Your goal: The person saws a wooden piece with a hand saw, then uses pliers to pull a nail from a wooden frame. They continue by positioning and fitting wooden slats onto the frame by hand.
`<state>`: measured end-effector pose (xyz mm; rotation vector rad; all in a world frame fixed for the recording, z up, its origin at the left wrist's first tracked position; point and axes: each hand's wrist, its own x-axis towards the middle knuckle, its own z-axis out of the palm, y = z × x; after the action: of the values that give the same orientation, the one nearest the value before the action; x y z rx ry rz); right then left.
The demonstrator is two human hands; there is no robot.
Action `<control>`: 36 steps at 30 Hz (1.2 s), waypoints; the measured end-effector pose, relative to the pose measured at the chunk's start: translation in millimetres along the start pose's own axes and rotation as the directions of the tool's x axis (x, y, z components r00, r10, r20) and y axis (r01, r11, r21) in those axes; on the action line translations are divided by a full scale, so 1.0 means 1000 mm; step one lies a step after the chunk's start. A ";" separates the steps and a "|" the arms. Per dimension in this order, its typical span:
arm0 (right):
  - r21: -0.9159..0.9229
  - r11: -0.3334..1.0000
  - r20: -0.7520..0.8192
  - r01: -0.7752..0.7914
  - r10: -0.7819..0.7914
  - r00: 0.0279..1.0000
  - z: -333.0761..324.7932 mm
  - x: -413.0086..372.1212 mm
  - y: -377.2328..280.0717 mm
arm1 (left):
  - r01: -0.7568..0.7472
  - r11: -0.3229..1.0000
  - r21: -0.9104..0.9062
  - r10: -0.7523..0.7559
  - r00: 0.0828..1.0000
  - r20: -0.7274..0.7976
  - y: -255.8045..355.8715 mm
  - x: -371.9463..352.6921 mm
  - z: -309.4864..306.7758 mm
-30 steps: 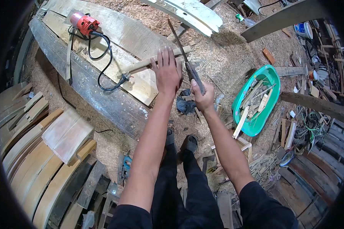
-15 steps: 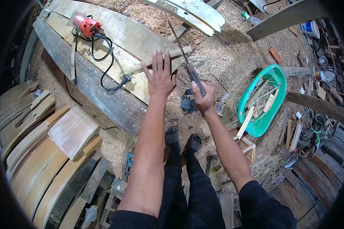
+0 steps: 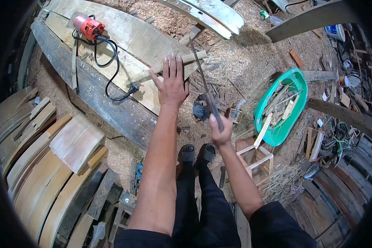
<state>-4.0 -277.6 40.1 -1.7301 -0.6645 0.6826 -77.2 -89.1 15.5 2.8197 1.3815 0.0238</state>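
My left hand point(image 3: 172, 91) lies flat with its fingers stretched over a narrow wooden strip point(image 3: 189, 58), pressing it onto wide planks point(image 3: 132, 35). The strip's right end sticks out past the planks' edge. My right hand point(image 3: 222, 131) is wrapped round the dark handle of a hand saw point(image 3: 203, 76). Seen nearly edge-on, the saw's thin blade points away from me and crosses the strip close to its right end. Left of my left hand, a black plug point(image 3: 133, 87) rests on the planks, its cord leading to a red power tool point(image 3: 91, 28).
A green tub point(image 3: 257, 110) of wood scraps stands at the right, near a small wooden frame point(image 3: 260, 161). Curved timbers point(image 3: 49, 177) are stacked at the lower left. Shavings cover the floor point(image 3: 252, 62). My sandalled feet point(image 3: 196, 153) are below the hands.
My right hand has drawn the saw back towards my body, and its blade now reaches less far beyond the strip. My left hand stays on the strip. The view has shifted slightly.
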 end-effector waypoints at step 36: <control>0.004 1.000 -0.028 0.015 -0.015 0.999 -0.002 0.001 0.022 | -0.319 0.914 -0.252 0.229 0.917 -0.327 -0.016 0.007 0.012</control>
<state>-0.4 -283.5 19.2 -1.7258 -0.6554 0.6475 -85.8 -73.7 3.9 2.7944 0.8936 0.6202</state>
